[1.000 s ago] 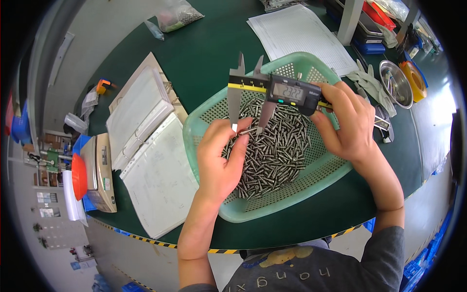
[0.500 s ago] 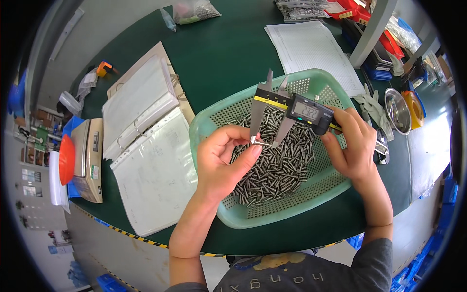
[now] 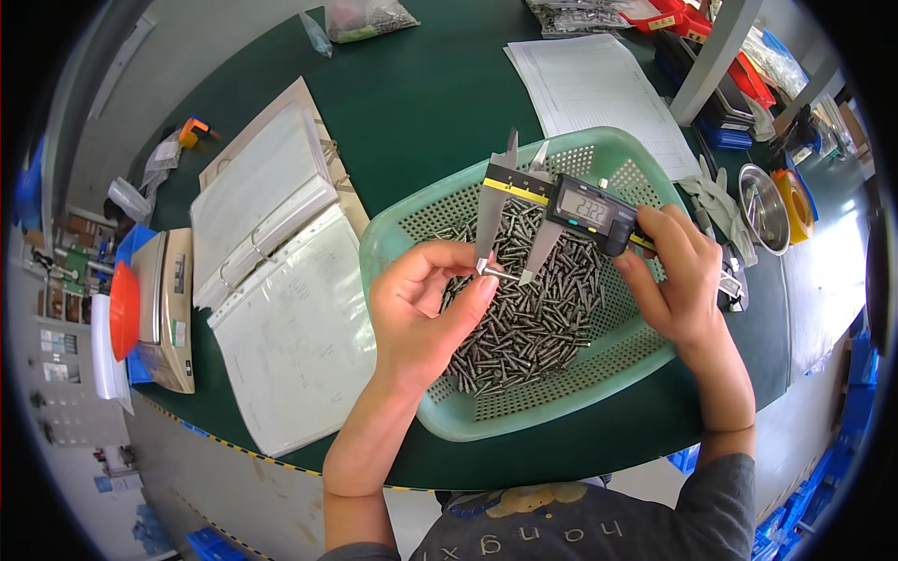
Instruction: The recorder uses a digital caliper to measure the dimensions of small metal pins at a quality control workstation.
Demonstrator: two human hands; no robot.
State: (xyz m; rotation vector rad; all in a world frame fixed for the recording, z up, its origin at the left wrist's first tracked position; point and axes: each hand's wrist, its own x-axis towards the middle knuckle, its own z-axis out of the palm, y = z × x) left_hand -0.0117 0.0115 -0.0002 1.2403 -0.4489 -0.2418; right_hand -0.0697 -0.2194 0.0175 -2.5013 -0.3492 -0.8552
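Note:
A digital caliper (image 3: 586, 208) with a lit display is gripped at its right end by my right hand (image 3: 675, 280), fingers closed round it. Between the thumb and fingers of my left hand (image 3: 426, 304) is a small metal screw (image 3: 503, 274), lying lengthwise between the caliper's two lower jaws. The jaw tips sit at the screw's two ends. Both hands are over a pale green perforated plastic basket (image 3: 468, 423). Inside it lies a heap of similar metal screws (image 3: 524, 341), partly covered by my left hand and the caliper.
Left of the basket lies an open ring binder (image 3: 295, 346) with plastic sleeves, and beyond it a scale (image 3: 173, 309) with an orange-red bowl (image 3: 124, 310). Printed sheets (image 3: 608, 93) lie behind. At right are white gloves (image 3: 720, 210) and a metal bowl (image 3: 764, 210).
My view has shifted slightly. The caliper has tilted a little and its jaws, with the screw between them, sit slightly further left. Both hands keep their hold.

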